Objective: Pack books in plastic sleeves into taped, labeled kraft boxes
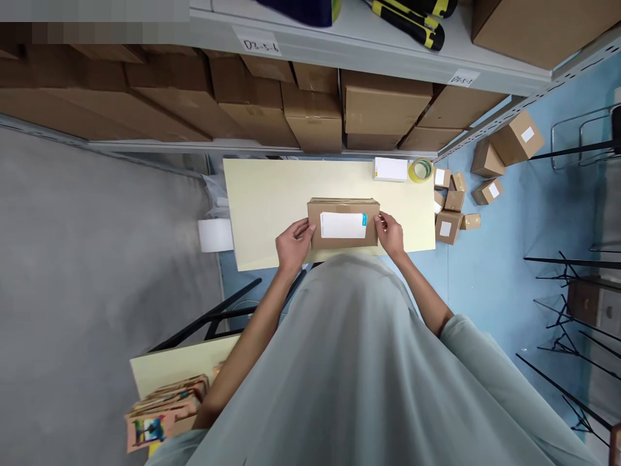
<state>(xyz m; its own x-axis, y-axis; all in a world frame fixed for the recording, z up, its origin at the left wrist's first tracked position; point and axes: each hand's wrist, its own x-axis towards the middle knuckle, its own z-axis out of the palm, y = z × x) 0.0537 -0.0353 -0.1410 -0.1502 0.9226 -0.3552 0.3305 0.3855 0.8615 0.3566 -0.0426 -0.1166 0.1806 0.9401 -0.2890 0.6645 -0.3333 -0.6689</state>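
Observation:
A brown cardboard box (343, 243) sits at the near edge of the pale yellow table (266, 213). A white label (342, 225) with a small blue mark covers much of its upper face. My left hand (294, 244) grips the box's left end, thumb on the near face. At the right end, my right hand (390, 234) holds it with closed fingers. The fingertips behind the box's ends are partly hidden. Behind the box, a white box (391, 169) lies next to a roll of yellow tape (420, 170) at the table's far right corner.
Shelving (369, 55) with cardboard boxes (385, 107) rises beyond the table; yellow-black tools (410, 22) lie on it. Several labelled cartons (449, 226) are on the blue floor at right. A white roll (215, 235) stands left. Printed cardboard pieces (167, 411) are stacked lower left.

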